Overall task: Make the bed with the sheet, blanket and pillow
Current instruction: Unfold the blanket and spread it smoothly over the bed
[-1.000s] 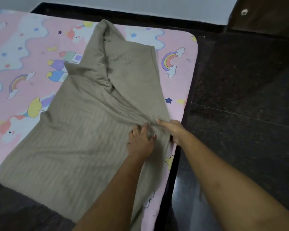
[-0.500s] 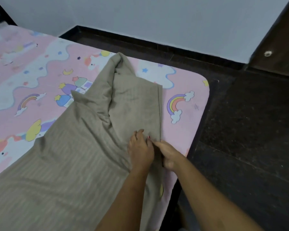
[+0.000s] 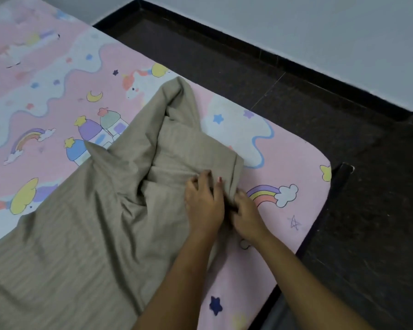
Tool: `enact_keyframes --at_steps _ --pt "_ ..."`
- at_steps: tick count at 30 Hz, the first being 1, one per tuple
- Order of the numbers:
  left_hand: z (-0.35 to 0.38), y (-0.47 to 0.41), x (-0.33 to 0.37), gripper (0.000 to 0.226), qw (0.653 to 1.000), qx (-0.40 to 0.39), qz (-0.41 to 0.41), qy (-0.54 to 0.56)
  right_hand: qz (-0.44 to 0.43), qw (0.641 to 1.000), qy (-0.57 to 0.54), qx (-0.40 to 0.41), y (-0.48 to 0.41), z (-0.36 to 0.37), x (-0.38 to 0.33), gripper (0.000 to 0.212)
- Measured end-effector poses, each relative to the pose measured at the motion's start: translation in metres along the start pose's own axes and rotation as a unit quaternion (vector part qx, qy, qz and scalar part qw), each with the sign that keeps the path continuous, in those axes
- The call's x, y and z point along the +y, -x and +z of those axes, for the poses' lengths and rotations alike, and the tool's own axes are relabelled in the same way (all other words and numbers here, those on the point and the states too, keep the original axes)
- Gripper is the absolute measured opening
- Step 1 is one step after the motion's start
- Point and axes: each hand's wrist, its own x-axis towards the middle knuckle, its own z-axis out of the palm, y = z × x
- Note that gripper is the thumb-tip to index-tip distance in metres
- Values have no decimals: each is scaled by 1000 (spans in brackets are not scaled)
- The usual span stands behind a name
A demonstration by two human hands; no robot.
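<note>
A beige ribbed blanket (image 3: 81,234) lies crumpled across a bed covered by a pink sheet (image 3: 284,229) printed with unicorns and rainbows. Its far end is bunched into a peak and a folded flap near the bed's corner. My left hand (image 3: 204,203) lies on the blanket with its fingers curled into the folded edge. My right hand (image 3: 244,213) is beside it, pinching the same edge from the right, its fingertips tucked under the cloth. No pillow is in view.
The bed's dark frame (image 3: 320,215) runs along the right edge, with a rounded mattress corner at the far right. Dark stone floor (image 3: 367,234) lies to the right and behind. A white wall (image 3: 320,32) with a black skirting stands at the back.
Both hands have moved along the blanket's right edge toward the far corner of the bed. The view has shifted forward, showing more sheet to the right of the blanket.
</note>
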Motion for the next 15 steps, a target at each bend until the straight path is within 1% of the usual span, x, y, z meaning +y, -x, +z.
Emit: enact_keyframes --at_steps 1,2,3,4,5,6,8,10,12,13,14,15 --pt "4 1 3 69 999 12 -25 25 -50 998 34 -36 11 -10 4 67" --pt "8 4 5 63 998 17 -50 39 -68 995 40 -60 19 -19 5 69" --pt "13 7 7 55 996 13 -74 42 -67 995 26 -68 23 -26 7 67" --pt "18 11 9 48 995 4 -91 39 -46 997 -5 -62 22 -30 8 62" --pt "23 13 11 45 994 -6 -105 35 5 997 -63 -54 17 -35 5 58" --pt "29 14 16 46 992 -14 -119 34 75 986 -137 -53 6 -43 0 56" --pt "38 12 27 49 988 -14 -150 47 187 943 -269 -51 -20 -60 -10 62" --pt "44 7 37 51 983 3 -174 54 276 893 -352 -44 -50 -75 -16 67" --pt "49 4 49 48 977 29 -197 71 320 856 -405 -30 -81 -78 -20 76" --pt "54 3 57 41 971 55 -213 96 325 854 -406 -34 -95 -75 -20 83" --pt "60 5 66 33 960 92 -234 125 328 863 -382 -40 -107 -70 -20 86" --pt "66 7 74 27 946 132 -257 149 327 879 -343 -43 -116 -66 -23 82"
